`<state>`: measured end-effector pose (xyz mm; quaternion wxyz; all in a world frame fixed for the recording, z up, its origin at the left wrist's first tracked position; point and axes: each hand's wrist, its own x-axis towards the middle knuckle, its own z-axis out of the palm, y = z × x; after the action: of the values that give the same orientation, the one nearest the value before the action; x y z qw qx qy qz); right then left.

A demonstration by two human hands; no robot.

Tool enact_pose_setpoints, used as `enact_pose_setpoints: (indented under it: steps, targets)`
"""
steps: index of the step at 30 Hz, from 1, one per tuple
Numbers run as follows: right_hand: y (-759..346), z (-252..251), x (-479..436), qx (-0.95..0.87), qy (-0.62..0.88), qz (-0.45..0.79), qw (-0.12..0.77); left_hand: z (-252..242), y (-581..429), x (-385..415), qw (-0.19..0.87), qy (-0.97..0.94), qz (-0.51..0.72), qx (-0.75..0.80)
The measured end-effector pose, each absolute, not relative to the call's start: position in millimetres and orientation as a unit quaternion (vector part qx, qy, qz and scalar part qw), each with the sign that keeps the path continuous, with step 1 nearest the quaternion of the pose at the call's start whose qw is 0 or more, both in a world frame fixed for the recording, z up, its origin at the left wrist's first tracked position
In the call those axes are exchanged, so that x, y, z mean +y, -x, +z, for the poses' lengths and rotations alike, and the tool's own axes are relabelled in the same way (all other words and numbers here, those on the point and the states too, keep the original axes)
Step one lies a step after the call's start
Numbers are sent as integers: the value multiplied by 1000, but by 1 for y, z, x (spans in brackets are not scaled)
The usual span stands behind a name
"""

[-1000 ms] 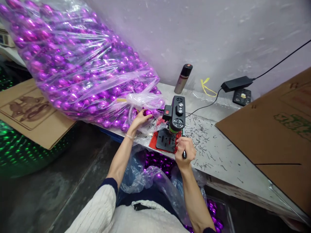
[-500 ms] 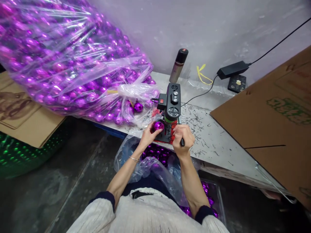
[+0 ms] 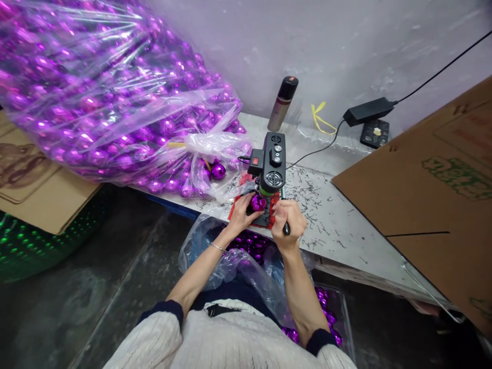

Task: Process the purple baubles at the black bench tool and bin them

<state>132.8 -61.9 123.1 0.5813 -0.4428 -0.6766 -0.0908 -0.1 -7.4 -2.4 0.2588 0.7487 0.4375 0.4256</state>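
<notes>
Between the thumb and fingers of my left hand [image 3: 243,213] is a shiny purple ball ornament [image 3: 258,203]. The ball sits at the foot of a small black bench drill press [image 3: 273,160], just under its lower end; whether the two touch I cannot tell. My right hand [image 3: 289,220] is wrapped round the black-tipped lever handle [image 3: 286,228] on the machine's right side. Red material strewn with black bits [image 3: 275,197] surrounds the machine's dark base.
A huge clear bag of purple balls [image 3: 115,113] leans on the table's left. Black scraps litter the table [image 3: 338,220]. Behind stand a spray can [image 3: 282,104] and a power adapter [image 3: 370,111]. A cardboard box [image 3: 430,195] is at right. An open plastic bag [image 3: 203,246] with purple balls hangs below.
My left hand has moved the purple ball slightly right and inward, from beside the machine's lower end to beneath it. My right hand stays on the lever, shifted very slightly.
</notes>
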Motion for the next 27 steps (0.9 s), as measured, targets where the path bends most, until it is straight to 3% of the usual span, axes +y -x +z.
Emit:
enact_pose_setpoints:
  steps: [13,27]
  targets:
    - [-131,75,-53,-653,401,-102,634,-6,0,-8,257,-748,441,424]
    - [-124,64,-55,-628,422,-94,647,-6,-3,-5,263,-741,458,415]
